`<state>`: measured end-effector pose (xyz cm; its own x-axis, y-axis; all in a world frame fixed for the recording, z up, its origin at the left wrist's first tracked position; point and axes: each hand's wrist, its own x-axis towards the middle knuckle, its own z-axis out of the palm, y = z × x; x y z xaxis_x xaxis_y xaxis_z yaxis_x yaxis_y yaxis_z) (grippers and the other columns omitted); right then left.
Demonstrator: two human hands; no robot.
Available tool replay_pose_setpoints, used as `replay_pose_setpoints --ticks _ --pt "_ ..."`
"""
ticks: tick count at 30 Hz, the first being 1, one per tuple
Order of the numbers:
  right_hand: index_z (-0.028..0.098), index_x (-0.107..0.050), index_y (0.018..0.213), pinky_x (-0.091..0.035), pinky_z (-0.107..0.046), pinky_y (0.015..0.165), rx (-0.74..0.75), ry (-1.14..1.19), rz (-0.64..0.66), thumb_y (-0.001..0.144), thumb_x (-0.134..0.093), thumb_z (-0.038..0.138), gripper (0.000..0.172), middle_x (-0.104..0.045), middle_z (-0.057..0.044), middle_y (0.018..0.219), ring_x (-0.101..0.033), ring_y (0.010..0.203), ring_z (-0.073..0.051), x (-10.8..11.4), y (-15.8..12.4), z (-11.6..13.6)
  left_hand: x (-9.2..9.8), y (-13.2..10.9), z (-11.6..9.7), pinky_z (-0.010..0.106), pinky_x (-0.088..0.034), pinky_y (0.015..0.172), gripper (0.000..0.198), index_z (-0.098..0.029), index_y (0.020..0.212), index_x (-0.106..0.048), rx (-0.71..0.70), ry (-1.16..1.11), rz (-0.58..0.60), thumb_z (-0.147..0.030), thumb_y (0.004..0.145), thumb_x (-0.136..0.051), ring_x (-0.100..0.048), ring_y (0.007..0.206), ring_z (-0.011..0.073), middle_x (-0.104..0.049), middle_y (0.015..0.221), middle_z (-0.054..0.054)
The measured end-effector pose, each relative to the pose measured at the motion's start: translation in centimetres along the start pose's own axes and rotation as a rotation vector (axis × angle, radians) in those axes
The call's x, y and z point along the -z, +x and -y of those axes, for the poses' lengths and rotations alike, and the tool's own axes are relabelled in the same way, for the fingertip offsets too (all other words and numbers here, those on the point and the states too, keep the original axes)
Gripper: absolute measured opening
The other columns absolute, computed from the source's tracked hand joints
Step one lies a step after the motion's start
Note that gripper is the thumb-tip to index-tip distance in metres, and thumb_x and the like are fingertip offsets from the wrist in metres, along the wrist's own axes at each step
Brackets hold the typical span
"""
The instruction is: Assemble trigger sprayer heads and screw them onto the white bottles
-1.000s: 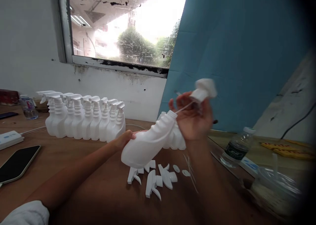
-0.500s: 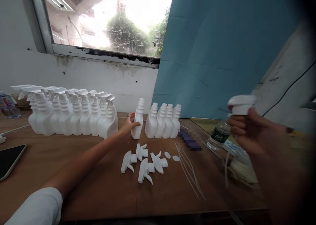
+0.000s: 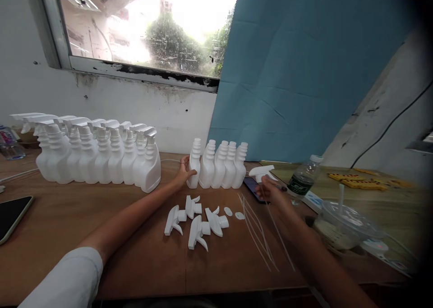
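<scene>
My left hand [image 3: 188, 169] is wrapped round a white spray bottle [image 3: 195, 161] without a top, standing at the left end of a row of similar open bottles [image 3: 221, 168]. In my right hand [image 3: 269, 191] is a white trigger spray head [image 3: 261, 172], raised over the table right of that row. A thin tube [image 3: 279, 236] slants down from it. Several loose trigger heads [image 3: 199, 231] lie on the table in front of the left hand. Beside them are two small white discs [image 3: 240, 215] and several thin tubes [image 3: 259, 236].
At left stand several bottles fitted with spray heads [image 3: 98, 154], and a phone [image 3: 15, 218] lies nearer me. Another phone [image 3: 253, 188] is under my right hand. A water bottle [image 3: 304, 179] and a lidded cup with a straw [image 3: 345, 222] stand at right.
My right hand has swung left and down with the spray head, from far right toward the bottles. The left hand's bottle has shifted slightly right, closer to the row, and stands straighter.
</scene>
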<state>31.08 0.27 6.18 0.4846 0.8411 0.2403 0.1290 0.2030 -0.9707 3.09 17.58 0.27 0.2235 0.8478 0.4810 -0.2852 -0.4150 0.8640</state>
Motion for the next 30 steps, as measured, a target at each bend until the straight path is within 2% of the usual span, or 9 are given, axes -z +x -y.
replay_pose_setpoints --ticks 3,5,8,12,16,19,22,26,30 --pt "0.023 -0.067 0.08 -0.058 -0.04 0.059 0.002 -0.037 -0.023 0.058 -0.079 0.06 0.045 -0.073 -0.009 0.074 -0.07 0.066 -0.027 0.1 0.2 -0.9 0.8 -1.1 -0.5 0.042 -0.024 0.114 0.068 -0.023 0.123 -0.041 -0.019 0.055 -0.045 -0.023 0.062 -0.073 -0.032 0.139 0.0277 -0.042 0.14 0.011" --pt "0.024 -0.069 0.087 -0.059 -0.044 0.074 0.034 -0.052 -0.048 0.059 -0.079 0.06 0.047 -0.074 -0.01 0.085 -0.072 0.081 -0.031 0.3 0.1 -1.1 1.4 -2.6 -1.3 0.042 -0.021 0.115 0.061 -0.023 0.121 -0.043 -0.031 0.09 -0.078 -0.031 0.068 -0.072 -0.032 0.138 0.0277 -0.042 0.138 0.011" --pt "0.026 -0.07 0.09 -0.056 -0.043 0.085 0.091 -0.073 -0.076 0.063 -0.077 0.059 0.043 -0.074 -0.009 0.095 -0.07 0.092 -0.032 0.0 -0.9 -0.6 2.0 -5.9 -3.4 0.042 -0.027 0.113 0.044 -0.022 0.115 -0.048 -0.055 0.122 -0.055 -0.039 0.078 -0.066 -0.043 0.129 0.025 -0.049 0.126 0.009" --pt "0.026 -0.072 0.093 -0.055 -0.04 0.079 0.164 -0.183 0.035 0.073 -0.073 0.054 0.034 -0.074 -0.008 0.09 -0.07 0.083 -0.03 -2.9 -4.2 1.4 1.5 -10.2 -6.5 0.038 -0.042 0.101 0.038 -0.022 0.113 -0.052 -0.047 0.12 0.094 -0.043 0.084 -0.063 -0.055 0.11 0.0212 -0.055 0.117 0.008" --pt "0.021 -0.069 0.089 -0.05 -0.034 0.06 0.238 -0.358 0.391 0.083 -0.062 0.052 0.032 -0.07 -0.005 0.073 -0.065 0.064 -0.024 -8.0 -8.6 3.0 0.1 -12.5 -8.7 0.037 -0.046 0.095 0.05 -0.024 0.124 -0.048 0.026 0.003 0.254 -0.048 0.084 -0.066 -0.055 0.106 0.0204 -0.054 0.118 0.009" --pt "0.021 -0.067 0.092 -0.045 -0.03 0.055 0.374 -0.458 0.524 0.087 -0.061 0.046 0.026 -0.064 -0.001 0.065 -0.058 0.056 -0.019 -11.0 -10.7 3.1 -0.5 -12.6 -9.5 0.034 -0.05 0.085 0.051 -0.02 0.119 -0.052 0.106 -0.139 0.344 -0.048 0.081 -0.071 -0.059 0.095 0.0197 -0.06 0.104 0.007" --pt "0.021 -0.065 0.101 -0.042 -0.028 0.056 0.448 -0.439 0.54 0.09 -0.058 0.043 0.026 -0.063 0.0 0.068 -0.056 0.057 -0.017 -12.4 -11.3 3.0 -0.2 -11.6 -10.1 0.03 -0.051 0.074 0.04 -0.015 0.103 -0.058 0.185 -0.261 0.336 -0.042 0.079 -0.074 -0.061 0.08 0.0161 -0.062 0.089 0.005" --pt "0.023 -0.059 0.12 -0.04 -0.026 0.055 0.402 -0.229 0.442 0.097 -0.043 0.05 0.038 -0.058 0.0 0.071 -0.053 0.059 -0.015 -12.3 -11.1 3.1 0.7 -10.1 -10.4 0.033 -0.055 0.062 0.035 -0.014 0.096 -0.058 0.277 -0.437 0.282 -0.042 0.079 -0.072 -0.063 0.076 0.0197 -0.063 0.093 0.007" --pt "0.025 -0.058 0.107 -0.039 -0.024 0.051 0.287 0.041 0.371 0.096 -0.048 0.049 0.028 -0.053 0.003 0.069 -0.05 0.055 -0.013 -12.2 -11.2 3.6 1.2 -9.5 -10.1 0.028 -0.051 0.05 0.029 -0.016 0.091 -0.054 0.365 -0.528 0.249 -0.037 0.079 -0.069 -0.063 0.069 0.0192 -0.06 0.086 0.005"
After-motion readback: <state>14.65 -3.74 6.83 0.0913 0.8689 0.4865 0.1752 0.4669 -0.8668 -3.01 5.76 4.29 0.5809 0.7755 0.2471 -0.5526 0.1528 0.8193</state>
